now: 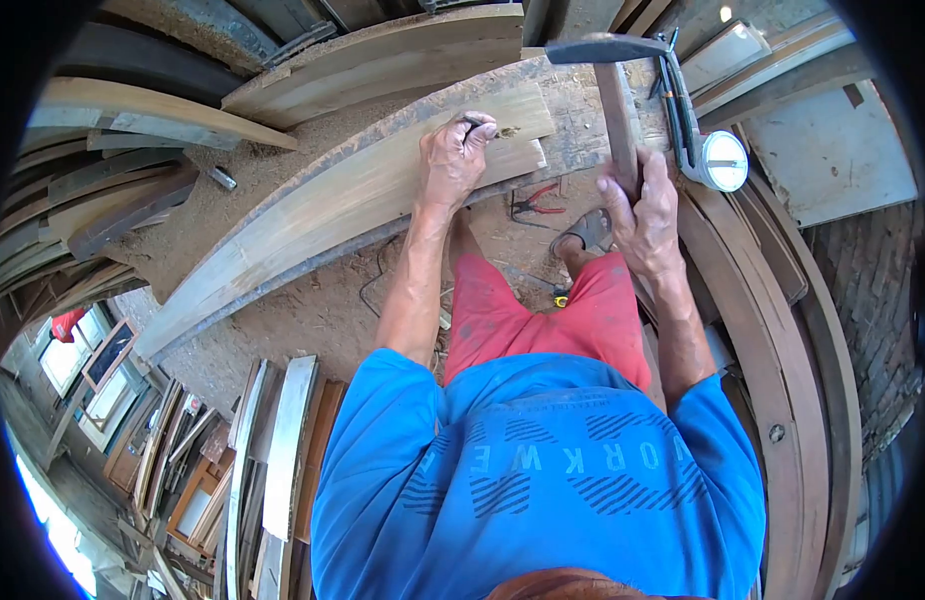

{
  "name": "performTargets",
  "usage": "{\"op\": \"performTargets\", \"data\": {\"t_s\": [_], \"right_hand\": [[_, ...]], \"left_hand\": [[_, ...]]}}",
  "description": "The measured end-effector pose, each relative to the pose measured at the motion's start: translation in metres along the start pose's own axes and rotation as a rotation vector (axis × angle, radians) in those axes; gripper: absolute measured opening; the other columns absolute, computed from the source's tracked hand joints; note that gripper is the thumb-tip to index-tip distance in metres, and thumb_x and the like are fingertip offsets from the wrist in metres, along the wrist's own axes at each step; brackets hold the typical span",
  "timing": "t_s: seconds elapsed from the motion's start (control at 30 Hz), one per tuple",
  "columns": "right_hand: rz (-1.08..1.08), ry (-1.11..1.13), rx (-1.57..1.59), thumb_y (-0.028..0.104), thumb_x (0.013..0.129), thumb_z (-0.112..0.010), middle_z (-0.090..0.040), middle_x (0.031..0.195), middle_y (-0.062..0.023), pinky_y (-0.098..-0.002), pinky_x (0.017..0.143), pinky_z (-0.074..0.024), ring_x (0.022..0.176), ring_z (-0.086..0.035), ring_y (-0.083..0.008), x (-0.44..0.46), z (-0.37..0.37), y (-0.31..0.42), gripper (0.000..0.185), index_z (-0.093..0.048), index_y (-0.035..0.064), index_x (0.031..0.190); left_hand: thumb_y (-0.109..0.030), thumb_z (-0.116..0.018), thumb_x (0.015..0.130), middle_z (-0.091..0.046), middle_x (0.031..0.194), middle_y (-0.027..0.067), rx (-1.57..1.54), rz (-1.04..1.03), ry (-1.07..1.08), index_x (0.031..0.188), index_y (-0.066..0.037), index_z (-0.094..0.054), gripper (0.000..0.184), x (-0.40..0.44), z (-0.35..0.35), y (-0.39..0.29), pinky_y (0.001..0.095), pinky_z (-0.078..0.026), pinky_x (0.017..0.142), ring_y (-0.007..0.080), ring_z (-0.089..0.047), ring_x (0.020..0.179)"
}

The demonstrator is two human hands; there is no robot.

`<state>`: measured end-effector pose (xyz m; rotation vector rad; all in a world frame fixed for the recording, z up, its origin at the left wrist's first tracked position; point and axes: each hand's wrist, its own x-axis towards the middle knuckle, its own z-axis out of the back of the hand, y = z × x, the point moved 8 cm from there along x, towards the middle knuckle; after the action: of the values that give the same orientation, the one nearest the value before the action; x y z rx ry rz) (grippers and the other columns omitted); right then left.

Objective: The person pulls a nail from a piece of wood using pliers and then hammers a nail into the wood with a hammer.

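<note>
My left hand (453,160) is closed above a pale plank (333,190), near the plank's right end. A small dark piece shows between its thumb and fingers, too hidden to name. Just right of the fingertips is a dark, rough mark (509,131) in the wood. My right hand (645,215) is wrapped round the wooden handle of a hammer (615,110). The hammer stands raised over the right side of the workbench (583,125), its dark head at the top of the view.
Red-handled pliers (538,202) and a yellow tape measure (561,298) lie below the bench. A round white-faced object (725,161) sits right of the hammer. Curved boards (773,400) line the right; stacked planks (288,450) stand lower left.
</note>
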<state>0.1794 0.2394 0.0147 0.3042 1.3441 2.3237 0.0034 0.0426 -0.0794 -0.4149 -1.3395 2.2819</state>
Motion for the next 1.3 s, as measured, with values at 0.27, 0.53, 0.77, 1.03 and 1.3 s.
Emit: {"op": "performTargets", "data": {"t_s": [0.27, 0.53, 0.77, 1.03, 1.3], "right_hand": [[0.369, 0.215, -0.129, 0.015, 0.107, -0.057, -0.072, 0.116, -0.0255, -0.0548, 0.088, -0.0563, 0.100, -0.071, -0.0489, 0.034, 0.013, 0.077, 0.060, -0.040, 0.0150, 0.165], [-0.049, 0.476, -0.164, 0.012, 0.106, -0.056, -0.071, 0.105, -0.0270, -0.0530, 0.087, -0.0539, 0.094, -0.069, -0.0495, 0.039, 0.011, 0.047, 0.060, -0.043, 0.0213, 0.164], [0.085, 0.627, -0.447, 0.016, 0.109, -0.055, -0.070, 0.096, -0.0282, -0.0497, 0.081, -0.0554, 0.083, -0.068, -0.0472, 0.059, -0.005, 0.029, 0.055, -0.044, 0.0159, 0.163], [0.156, 0.553, -0.397, 0.013, 0.106, -0.057, -0.072, 0.108, -0.0307, -0.0529, 0.085, -0.0544, 0.100, -0.070, -0.0511, 0.078, 0.001, 0.051, 0.054, -0.048, 0.0122, 0.159], [0.166, 0.520, -0.433, 0.020, 0.107, -0.058, -0.071, 0.102, -0.0320, -0.0534, 0.081, -0.0551, 0.091, -0.072, -0.0490, 0.074, 0.000, 0.044, 0.053, -0.050, 0.0123, 0.158]], "left_hand": [[-0.012, -0.073, 0.098, -0.075, 0.079, 0.0133, 0.093, -0.179, 0.023, 0.100, -0.003, -0.075, 0.009, 0.005, -0.006, -0.024, 0.0366, -0.056, 0.069, 0.0252, -0.074, 0.071], [-0.018, -0.072, 0.098, -0.072, 0.084, 0.0226, 0.150, -0.014, 0.190, 0.098, -0.002, -0.071, 0.016, 0.021, -0.012, -0.009, 0.0463, -0.054, 0.072, 0.0421, -0.072, 0.079], [-0.012, -0.073, 0.095, -0.072, 0.084, 0.0230, 0.193, -0.081, 0.233, 0.095, -0.002, -0.072, 0.010, 0.029, -0.017, -0.012, 0.0469, -0.053, 0.070, 0.0426, -0.072, 0.078], [-0.010, -0.075, 0.093, -0.073, 0.088, 0.0229, 0.160, -0.091, 0.186, 0.095, -0.003, -0.075, 0.007, 0.025, -0.013, -0.017, 0.0460, -0.055, 0.073, 0.0433, -0.071, 0.081], [-0.013, -0.073, 0.097, -0.074, 0.085, 0.0192, 0.176, -0.105, 0.192, 0.100, -0.001, -0.075, 0.012, 0.025, -0.017, -0.008, 0.0406, -0.055, 0.074, 0.0330, -0.074, 0.079]]}}
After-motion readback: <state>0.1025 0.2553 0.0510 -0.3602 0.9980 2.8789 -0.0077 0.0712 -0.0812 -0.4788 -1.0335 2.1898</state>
